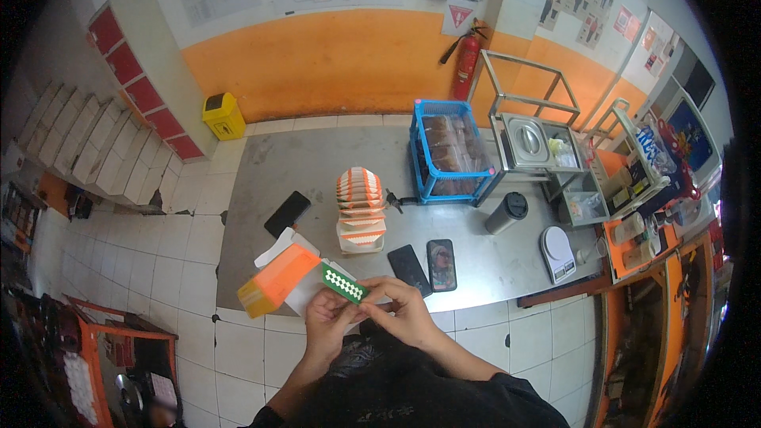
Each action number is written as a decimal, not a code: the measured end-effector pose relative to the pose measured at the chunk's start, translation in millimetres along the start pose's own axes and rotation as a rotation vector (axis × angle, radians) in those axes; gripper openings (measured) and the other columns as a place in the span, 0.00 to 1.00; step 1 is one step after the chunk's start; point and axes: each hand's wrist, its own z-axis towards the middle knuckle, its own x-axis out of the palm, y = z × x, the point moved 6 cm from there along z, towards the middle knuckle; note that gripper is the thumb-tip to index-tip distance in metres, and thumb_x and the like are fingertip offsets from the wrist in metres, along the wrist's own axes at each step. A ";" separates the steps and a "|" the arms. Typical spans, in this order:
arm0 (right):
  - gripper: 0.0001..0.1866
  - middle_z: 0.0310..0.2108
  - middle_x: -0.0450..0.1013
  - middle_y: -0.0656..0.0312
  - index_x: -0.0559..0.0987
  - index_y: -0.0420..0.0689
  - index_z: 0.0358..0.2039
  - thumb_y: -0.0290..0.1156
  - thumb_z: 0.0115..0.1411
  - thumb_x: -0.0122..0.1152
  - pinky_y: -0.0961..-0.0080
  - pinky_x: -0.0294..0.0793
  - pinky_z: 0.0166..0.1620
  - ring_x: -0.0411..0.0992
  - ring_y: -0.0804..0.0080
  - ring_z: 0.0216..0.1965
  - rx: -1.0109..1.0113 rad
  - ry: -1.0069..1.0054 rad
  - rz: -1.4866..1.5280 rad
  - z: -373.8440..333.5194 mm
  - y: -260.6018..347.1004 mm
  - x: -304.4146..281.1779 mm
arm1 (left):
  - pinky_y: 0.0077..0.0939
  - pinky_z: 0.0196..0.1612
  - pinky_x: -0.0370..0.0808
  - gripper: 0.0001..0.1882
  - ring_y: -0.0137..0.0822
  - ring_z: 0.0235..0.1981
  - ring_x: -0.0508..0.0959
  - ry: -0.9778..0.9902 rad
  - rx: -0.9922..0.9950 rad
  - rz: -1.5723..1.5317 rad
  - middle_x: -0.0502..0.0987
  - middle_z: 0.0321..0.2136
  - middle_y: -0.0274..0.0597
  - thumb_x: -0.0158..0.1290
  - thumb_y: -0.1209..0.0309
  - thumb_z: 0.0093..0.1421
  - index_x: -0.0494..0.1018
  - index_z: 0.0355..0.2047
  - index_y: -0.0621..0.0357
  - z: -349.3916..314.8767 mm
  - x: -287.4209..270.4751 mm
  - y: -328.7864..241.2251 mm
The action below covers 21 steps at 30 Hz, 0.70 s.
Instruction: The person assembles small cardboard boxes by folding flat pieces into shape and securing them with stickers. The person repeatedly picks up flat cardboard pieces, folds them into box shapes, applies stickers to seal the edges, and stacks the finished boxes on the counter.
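Note:
Between my two hands, near the table's front edge, is a small green sheet [344, 282] with rows of white shapes, perhaps stickers. My left hand [325, 319] is closed on its lower left side. The thumb and fingers of my right hand [402, 309] pinch its lower right corner. To the left of my hands an orange box [279, 276] with a raised white flap overhangs the front edge, tilted. A row of nested orange-and-white paper cartons [362, 210] stands just beyond my hands.
A black phone [287, 214] lies at the left and two more phones [441, 265] at the right, on the steel table [277, 158]. Further right stand a blue basket [418, 154] of packed brown goods, a dark tumbler [507, 212], a white scale [558, 254] and a metal rack [529, 79].

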 end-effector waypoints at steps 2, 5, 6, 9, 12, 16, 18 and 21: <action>0.05 0.55 0.74 0.51 0.80 0.37 0.39 0.22 0.63 0.65 0.68 0.82 0.48 0.77 0.64 0.51 0.036 -0.013 0.031 0.1 -7.7 3.3 | 0.37 0.49 0.85 0.11 0.37 0.43 0.83 -0.004 -0.005 0.015 0.79 0.43 0.49 0.53 0.83 0.67 0.67 0.47 0.64 -1.8 1.6 -1.8; 0.08 0.50 0.77 0.53 0.80 0.37 0.42 0.23 0.63 0.66 0.69 0.82 0.44 0.78 0.66 0.50 0.027 -0.140 0.229 1.7 -19.7 1.8 | 0.38 0.53 0.83 0.14 0.38 0.47 0.82 0.038 0.005 -0.004 0.77 0.48 0.50 0.52 0.83 0.67 0.66 0.52 0.65 -1.9 6.2 -4.7; 0.09 0.46 0.78 0.54 0.80 0.37 0.43 0.24 0.63 0.66 0.69 0.82 0.43 0.78 0.67 0.48 0.015 -0.122 0.267 3.0 -22.6 0.2 | 0.37 0.54 0.82 0.15 0.38 0.49 0.81 0.061 0.020 -0.027 0.75 0.50 0.49 0.52 0.82 0.67 0.65 0.53 0.65 -1.4 8.6 -6.9; 0.13 0.36 0.81 0.57 0.79 0.35 0.48 0.28 0.65 0.65 0.68 0.83 0.40 0.80 0.70 0.41 0.327 -0.003 0.020 2.4 -48.0 -3.9 | 0.35 0.54 0.80 0.19 0.38 0.52 0.78 0.141 0.040 0.110 0.73 0.52 0.49 0.55 0.80 0.66 0.65 0.56 0.64 -2.2 17.5 -16.2; 0.10 0.27 0.75 0.67 0.78 0.35 0.47 0.28 0.69 0.60 0.82 0.80 0.33 0.74 0.85 0.28 0.222 -0.080 -0.250 3.1 -42.4 -12.5 | 0.36 0.50 0.78 0.25 0.40 0.50 0.76 0.157 0.207 0.743 0.70 0.53 0.50 0.62 0.75 0.62 0.66 0.57 0.62 -11.5 27.1 -34.6; 0.12 0.25 0.75 0.65 0.79 0.35 0.48 0.30 0.69 0.60 0.82 0.77 0.27 0.72 0.84 0.24 0.221 -0.243 -0.025 5.0 -37.5 -23.8 | 0.41 0.47 0.75 0.27 0.46 0.47 0.74 0.190 0.510 1.302 0.72 0.49 0.50 0.67 0.70 0.56 0.71 0.55 0.59 -18.4 34.7 -51.5; 0.14 0.24 0.79 0.59 0.80 0.35 0.49 0.31 0.69 0.60 0.79 0.75 0.25 0.76 0.79 0.21 0.191 -0.230 -0.018 8.1 -32.6 -27.6 | 0.41 0.48 0.74 0.24 0.46 0.47 0.75 0.245 0.566 1.373 0.75 0.44 0.48 0.66 0.71 0.56 0.73 0.52 0.59 -16.6 31.1 -50.6; 0.22 0.43 0.78 0.52 0.73 0.37 0.59 0.33 0.69 0.61 0.69 0.79 0.44 0.78 0.70 0.42 0.105 -0.079 -0.091 13.0 -24.1 -21.0 | 0.41 0.47 0.74 0.20 0.47 0.44 0.78 0.304 0.619 1.285 0.78 0.40 0.47 0.64 0.74 0.56 0.75 0.50 0.59 -14.7 24.5 -48.5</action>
